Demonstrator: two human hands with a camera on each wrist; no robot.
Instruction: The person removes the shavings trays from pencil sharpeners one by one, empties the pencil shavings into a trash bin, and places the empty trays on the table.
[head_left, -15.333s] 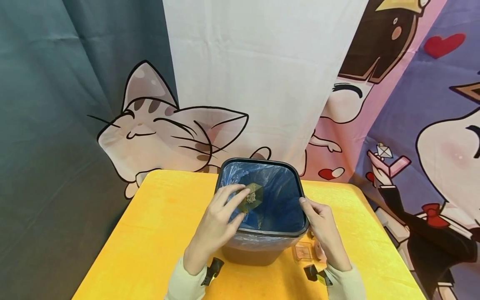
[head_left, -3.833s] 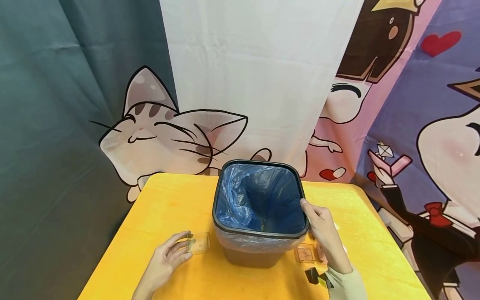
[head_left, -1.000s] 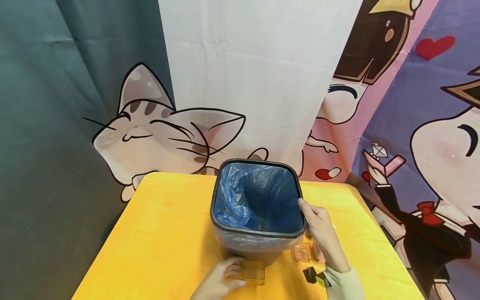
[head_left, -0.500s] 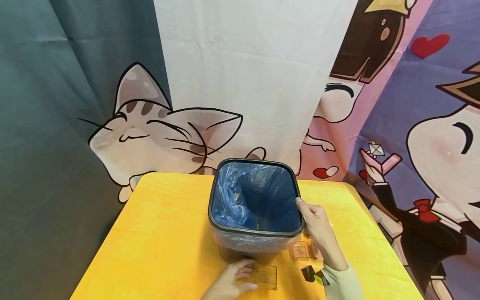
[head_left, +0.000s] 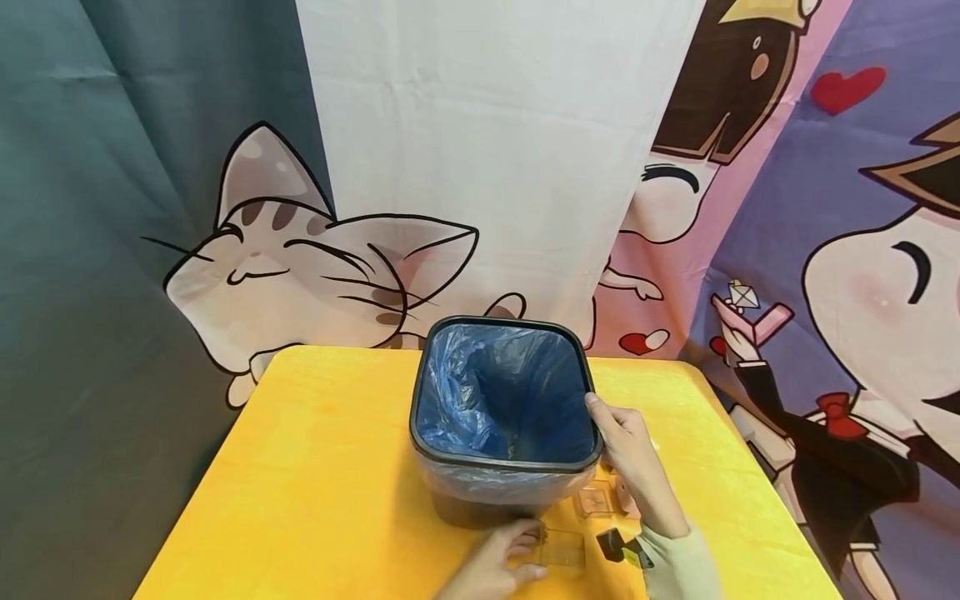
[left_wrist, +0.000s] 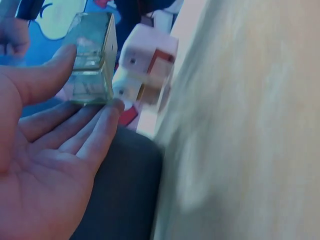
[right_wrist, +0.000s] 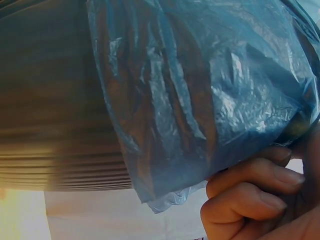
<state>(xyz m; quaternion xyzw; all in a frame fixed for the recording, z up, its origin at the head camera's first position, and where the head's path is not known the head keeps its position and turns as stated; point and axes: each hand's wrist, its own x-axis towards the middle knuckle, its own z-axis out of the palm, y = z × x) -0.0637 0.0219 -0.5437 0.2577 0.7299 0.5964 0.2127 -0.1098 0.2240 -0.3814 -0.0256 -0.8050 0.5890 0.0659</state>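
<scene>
My left hand [head_left: 495, 562] holds a small see-through yellowish plastic box [head_left: 562, 548] low in front of the bin. In the left wrist view the thumb lies on one side of the box [left_wrist: 92, 55] and the fingertips on the other. My right hand [head_left: 633, 450] grips the right rim of a square trash bin [head_left: 502, 464], thumb on the edge. A blue plastic bag [head_left: 457, 408] lines the bin and folds down over its outside. In the right wrist view, curled fingers [right_wrist: 245, 200] sit under the bag's folded edge [right_wrist: 165, 165].
To the bin's right, an orange see-through box [head_left: 596, 498] stands beside a pink object [head_left: 625, 496], partly behind my right wrist. Bin and boxes stand on a yellow-covered table [head_left: 322, 467]. Cartoon-printed curtains [head_left: 480, 150] hang behind it.
Earlier my left hand was over the bin with a yellowish container of crumbs, then left of the bin with the box. It has since carried the box rightward past the bin's front. My right hand stays.
</scene>
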